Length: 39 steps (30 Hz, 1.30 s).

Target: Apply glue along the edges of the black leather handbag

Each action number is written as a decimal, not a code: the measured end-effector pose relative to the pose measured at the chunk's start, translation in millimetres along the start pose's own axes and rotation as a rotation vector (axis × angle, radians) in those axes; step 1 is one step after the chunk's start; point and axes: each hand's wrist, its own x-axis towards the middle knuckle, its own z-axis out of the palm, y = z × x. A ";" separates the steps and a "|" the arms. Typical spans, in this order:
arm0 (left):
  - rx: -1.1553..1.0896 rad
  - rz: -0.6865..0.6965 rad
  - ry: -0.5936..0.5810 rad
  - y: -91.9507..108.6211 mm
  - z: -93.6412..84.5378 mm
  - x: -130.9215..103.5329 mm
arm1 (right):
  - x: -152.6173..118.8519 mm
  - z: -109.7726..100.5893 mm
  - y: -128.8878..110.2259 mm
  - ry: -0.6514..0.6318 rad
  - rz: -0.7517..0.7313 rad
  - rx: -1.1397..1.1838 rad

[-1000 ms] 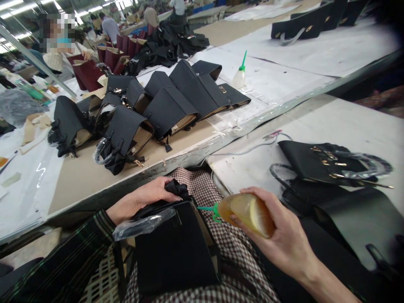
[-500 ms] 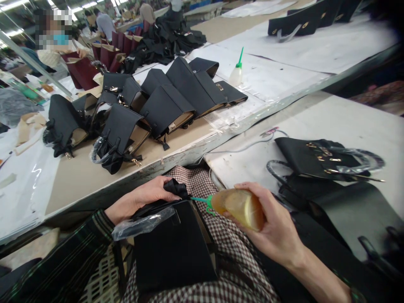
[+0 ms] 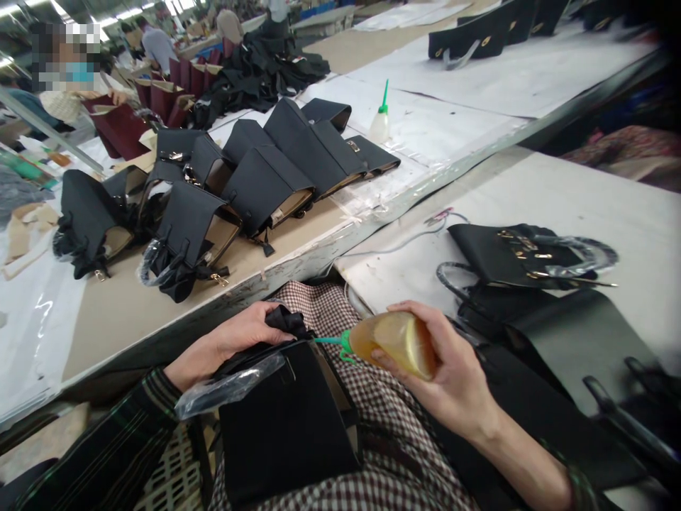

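Across my lap lies a black handbag (image 3: 287, 426), its open side facing right and a plastic-wrapped handle (image 3: 231, 387) on its left. My left hand (image 3: 234, 337) is closed on the bag's far edge, pinching a gathered black strip (image 3: 287, 321) there. In my right hand (image 3: 447, 369) is a squeeze bottle (image 3: 391, 344) of amber liquid, tilted sideways, fingers wrapped round it. Its thin green nozzle points left, with the tip at the bag's edge close to the gathered strip. Whether the tip touches the bag I cannot tell.
Several black bags (image 3: 266, 181) stand on the long table ahead, with another green-tipped bottle (image 3: 380, 124) behind them. On the right-hand table lie more black bags (image 3: 511, 259). Maroon bags (image 3: 120, 128) and a co-worker (image 3: 67, 78) are at the far left.
The whole view has shifted slightly, moving the surroundings left in the picture. Both hands keep their hold, and the nozzle stays at the bag's edge.
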 end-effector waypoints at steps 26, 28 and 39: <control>0.070 -0.022 0.013 9.6 4.8 -5.2 | -8.9 -9.8 4.5 -0.094 0.015 -0.041; 0.065 -0.028 0.004 10.0 5.4 -5.8 | -12.4 -12.2 5.7 -0.111 0.032 -0.047; -0.001 -0.033 0.016 5.0 5.8 -2.4 | -18.5 -13.6 6.6 -0.129 0.042 -0.055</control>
